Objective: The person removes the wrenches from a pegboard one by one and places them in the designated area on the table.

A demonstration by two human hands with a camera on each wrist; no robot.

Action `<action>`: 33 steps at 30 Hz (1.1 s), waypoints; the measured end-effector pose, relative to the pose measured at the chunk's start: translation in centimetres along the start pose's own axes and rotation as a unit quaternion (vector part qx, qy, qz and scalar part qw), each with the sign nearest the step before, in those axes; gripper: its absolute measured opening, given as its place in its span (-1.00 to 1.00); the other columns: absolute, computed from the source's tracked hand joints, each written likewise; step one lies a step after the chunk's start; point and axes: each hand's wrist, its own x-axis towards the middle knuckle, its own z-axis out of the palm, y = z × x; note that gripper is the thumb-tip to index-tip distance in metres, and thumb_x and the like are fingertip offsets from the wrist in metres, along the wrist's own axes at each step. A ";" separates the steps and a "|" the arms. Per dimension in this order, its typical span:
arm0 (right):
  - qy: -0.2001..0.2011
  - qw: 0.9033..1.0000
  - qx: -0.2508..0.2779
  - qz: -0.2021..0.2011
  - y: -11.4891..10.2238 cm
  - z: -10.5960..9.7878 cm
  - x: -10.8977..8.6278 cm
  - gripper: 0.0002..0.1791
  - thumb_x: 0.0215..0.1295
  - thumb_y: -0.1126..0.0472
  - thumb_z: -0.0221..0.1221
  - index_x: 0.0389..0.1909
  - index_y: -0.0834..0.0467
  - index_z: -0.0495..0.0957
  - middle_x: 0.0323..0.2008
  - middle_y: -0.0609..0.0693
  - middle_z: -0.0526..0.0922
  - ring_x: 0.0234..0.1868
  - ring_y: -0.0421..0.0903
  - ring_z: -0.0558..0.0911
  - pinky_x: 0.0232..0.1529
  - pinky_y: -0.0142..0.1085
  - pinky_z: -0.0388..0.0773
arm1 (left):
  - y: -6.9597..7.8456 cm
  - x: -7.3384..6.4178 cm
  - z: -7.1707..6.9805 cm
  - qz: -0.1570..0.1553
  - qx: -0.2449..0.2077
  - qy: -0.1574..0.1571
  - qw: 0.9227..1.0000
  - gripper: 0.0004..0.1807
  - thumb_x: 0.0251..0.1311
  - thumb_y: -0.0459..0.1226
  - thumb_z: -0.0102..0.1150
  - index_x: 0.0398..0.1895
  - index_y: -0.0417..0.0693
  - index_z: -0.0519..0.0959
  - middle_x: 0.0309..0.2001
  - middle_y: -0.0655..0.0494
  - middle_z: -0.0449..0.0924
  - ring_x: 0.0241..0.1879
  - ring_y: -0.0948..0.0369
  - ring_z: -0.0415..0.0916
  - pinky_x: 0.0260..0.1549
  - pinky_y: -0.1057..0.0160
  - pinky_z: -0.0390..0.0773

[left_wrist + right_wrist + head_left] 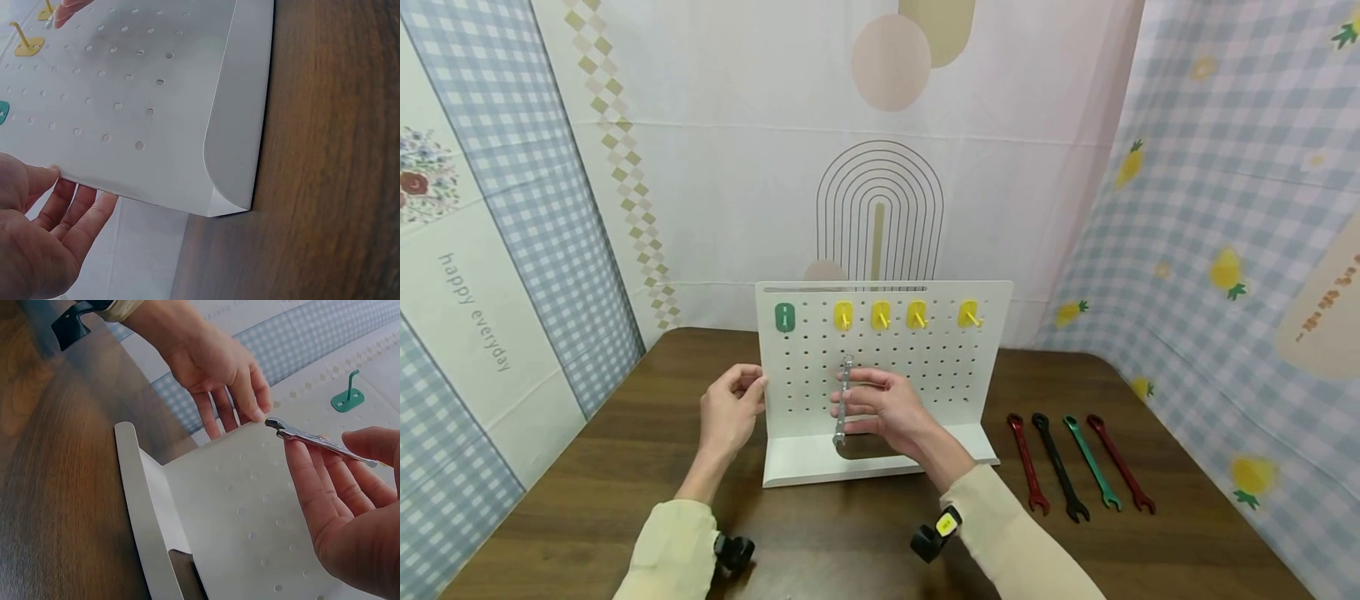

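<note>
A white pegboard (895,367) stands upright on the table. My left hand (730,408) pinches its left side edge between thumb and fingers, as the left wrist view (44,231) also shows. In front of the board, my right hand (887,408) holds a silver combination wrench (843,404). The wrench is nearly upright, ring end up and open end down, lying across the fingers with the thumb against it in the right wrist view (319,442). Along the board's top are a green hook (785,317) at the left and several yellow hooks (881,316).
To the board's right, a red wrench (1027,462), a black wrench (1060,467), a green wrench (1092,460) and a dark red wrench (1122,462) lie side by side on the brown wooden table (820,550). Patterned cloths (715,208) hang behind and at both sides.
</note>
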 end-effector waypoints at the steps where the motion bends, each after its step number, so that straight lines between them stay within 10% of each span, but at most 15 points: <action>1: 0.001 1.000 -0.001 0.000 0.0 -0.1 -0.1 -0.47 0.44 0.38 0.23 0.39 0.38 0.45 -0.13 0.04 0.82 -0.19 -0.09 0.82 -0.24 -0.25 0.82 | 0.0 0.0 0.0 0.001 -0.001 0.001 1.000 -0.79 0.54 -0.29 0.18 0.07 -0.20 0.66 -0.06 -0.20 0.69 -0.11 0.03 0.68 -0.22 0.38 0.78; 13: 0.026 1.000 -0.002 0.006 0.0 -1.6 -0.7 -0.52 0.52 0.30 0.19 0.36 0.40 0.45 0.04 0.25 0.79 -0.12 -0.02 0.84 -0.23 -0.21 0.83 | 0.1 -0.1 -0.1 0.007 -0.008 0.002 1.000 -0.80 0.53 -0.29 0.19 0.05 -0.20 0.67 -0.06 -0.21 0.69 -0.11 0.04 0.70 -0.19 0.32 0.80; 33: 0.037 0.999 -0.004 0.009 0.2 -4.7 -2.1 -0.49 0.56 0.27 0.14 0.40 0.44 0.39 -0.12 0.05 0.83 -0.15 -0.05 0.82 -0.19 -0.23 0.83 | 0.2 -0.1 -0.1 0.008 -0.006 -0.001 1.000 -0.79 0.55 -0.29 0.16 0.07 -0.22 0.65 -0.03 -0.24 0.68 -0.06 -0.02 0.69 -0.15 0.29 0.80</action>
